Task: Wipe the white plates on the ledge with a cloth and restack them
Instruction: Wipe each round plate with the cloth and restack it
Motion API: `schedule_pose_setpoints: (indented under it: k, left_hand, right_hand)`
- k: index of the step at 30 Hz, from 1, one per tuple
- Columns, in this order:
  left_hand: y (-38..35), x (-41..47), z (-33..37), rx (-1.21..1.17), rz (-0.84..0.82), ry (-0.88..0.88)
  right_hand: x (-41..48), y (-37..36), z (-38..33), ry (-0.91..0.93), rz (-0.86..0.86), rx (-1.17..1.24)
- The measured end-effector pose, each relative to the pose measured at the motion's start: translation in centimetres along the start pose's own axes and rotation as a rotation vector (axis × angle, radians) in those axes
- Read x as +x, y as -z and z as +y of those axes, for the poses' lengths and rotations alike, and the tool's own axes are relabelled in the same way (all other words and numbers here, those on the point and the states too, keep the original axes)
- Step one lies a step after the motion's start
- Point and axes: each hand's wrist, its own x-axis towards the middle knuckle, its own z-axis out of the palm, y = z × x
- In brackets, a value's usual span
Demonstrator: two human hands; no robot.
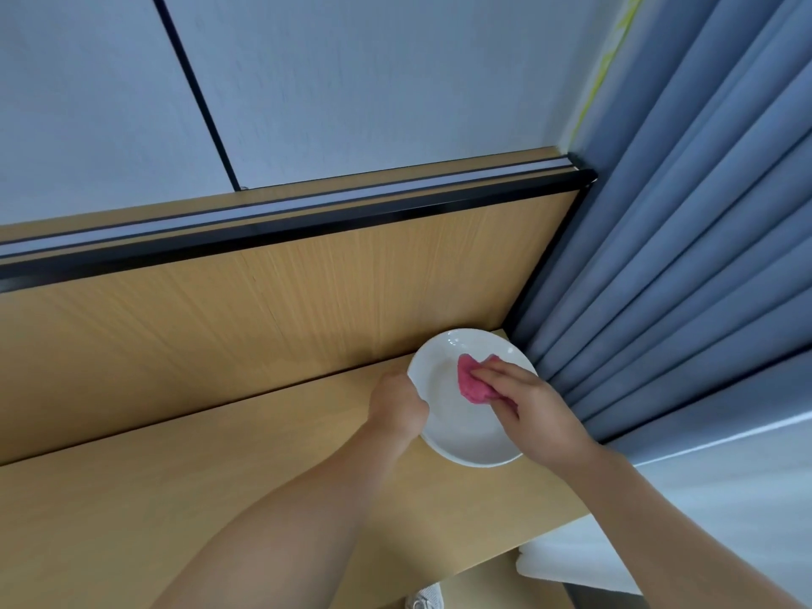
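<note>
A white plate (pixel 457 428) lies on the wooden ledge (pixel 184 490) near its right end, close to the curtain. My left hand (pixel 397 404) grips the plate's left rim, fingers curled over the edge. My right hand (pixel 534 410) presses a crumpled pink cloth (pixel 472 382) onto the plate's inner surface, holding the cloth under its fingertips. Whether other plates sit beneath this one cannot be told.
A wooden back panel (pixel 272 309) with a black rail (pixel 307 226) rises behind the ledge. Blue-grey curtain folds (pixel 685 239) hang right beside the plate. The ledge's front edge runs at lower right, with a white object (pixel 567 560) and a shoe (pixel 424 597) below it.
</note>
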Motion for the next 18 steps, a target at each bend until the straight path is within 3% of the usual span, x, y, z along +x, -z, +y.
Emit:
schedule_pose_setpoints:
  k: [6, 13, 18]
  left_hand:
    - [0.7, -0.1, 0.7, -0.210, 0.009, 0.039]
    - [2.2, -2.0, -1.5, -0.293, 0.052, -0.029]
    - [5.3, -2.9, -5.6, -0.318, 0.111, 0.039]
  right_hand:
    - [-0.6, 0.5, 0.2, -0.017, 0.006, 0.002]
    - [-0.6, 0.5, -1.3, -0.002, 0.013, -0.012]
    - [0.0, -1.4, -4.1, 0.030, 0.012, -0.014]
